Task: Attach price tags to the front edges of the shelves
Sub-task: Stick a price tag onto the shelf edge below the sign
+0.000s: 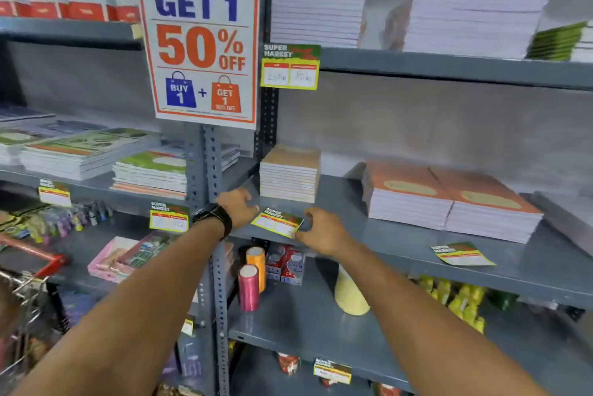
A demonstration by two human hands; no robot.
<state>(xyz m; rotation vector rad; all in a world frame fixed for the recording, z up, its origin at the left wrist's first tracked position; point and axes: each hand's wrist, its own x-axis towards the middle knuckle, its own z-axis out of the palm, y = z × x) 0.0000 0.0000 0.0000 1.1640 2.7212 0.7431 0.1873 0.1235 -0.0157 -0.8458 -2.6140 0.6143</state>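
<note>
Both hands reach to the front edge of the middle shelf [401,245], just right of the grey upright post [211,190]. The left hand [237,206], with a black watch [214,218] on its wrist, touches the left corner of a price tag [277,222] with its fingertips. The right hand [324,229] pinches the tag's right edge between thumb and fingers. The tag lies tilted on the shelf edge, in front of a small stack of brown-covered notebooks [290,172].

Further right of the post on the same shelf, a second price tag [462,255] lies flat and loose, near a wide stack of orange-covered books [449,200]. Another tag [290,66] hangs on the upper shelf edge beside the post, next to the "BUY 1 GET 1" sign [199,36]. Below the middle shelf, just right of the post, stand pink and orange thread spools [252,277].
</note>
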